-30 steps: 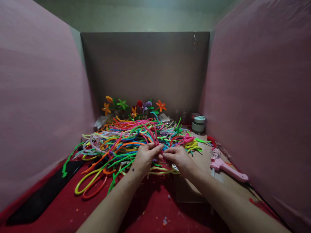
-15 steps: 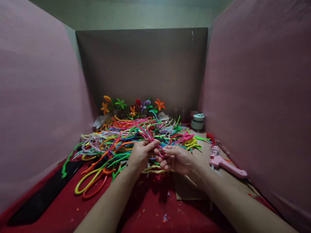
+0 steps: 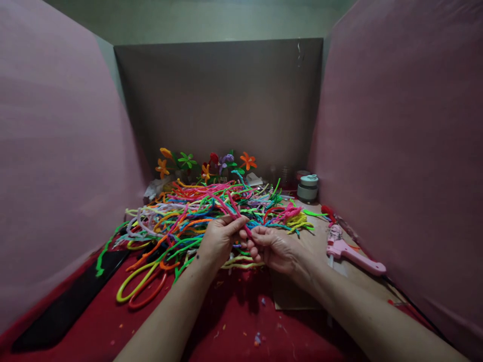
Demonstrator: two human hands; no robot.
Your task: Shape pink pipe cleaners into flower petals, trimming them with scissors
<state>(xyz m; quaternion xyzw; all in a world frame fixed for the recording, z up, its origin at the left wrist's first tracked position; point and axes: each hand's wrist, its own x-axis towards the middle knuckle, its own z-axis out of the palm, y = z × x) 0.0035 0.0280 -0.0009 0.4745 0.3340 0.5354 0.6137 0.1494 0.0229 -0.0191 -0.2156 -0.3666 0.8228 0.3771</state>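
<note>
My left hand (image 3: 225,235) pinches a pink pipe cleaner (image 3: 234,207) between thumb and fingers, its free ends pointing up and away from me. My right hand (image 3: 272,247) grips the lower part of the same pink pipe cleaner, close beside my left fingertips. Both hands are closed and hover over the front of a large heap of colourful pipe cleaners (image 3: 196,208). The bent part of the pink piece is partly hidden by my fingers.
Fuzzy flowers (image 3: 248,161) stand behind the heap. At right are a lidded jar (image 3: 308,189) and a pink glue gun (image 3: 354,257) on a cardboard sheet (image 3: 296,296). A black flat object (image 3: 68,306) lies left on the red cloth (image 3: 226,322). Pink side panels (image 3: 56,151) flank the table.
The pink loop that showed between my hands is now drawn narrow and mostly covered by my right fingers. The pink free ends above my left hand have spread apart.
</note>
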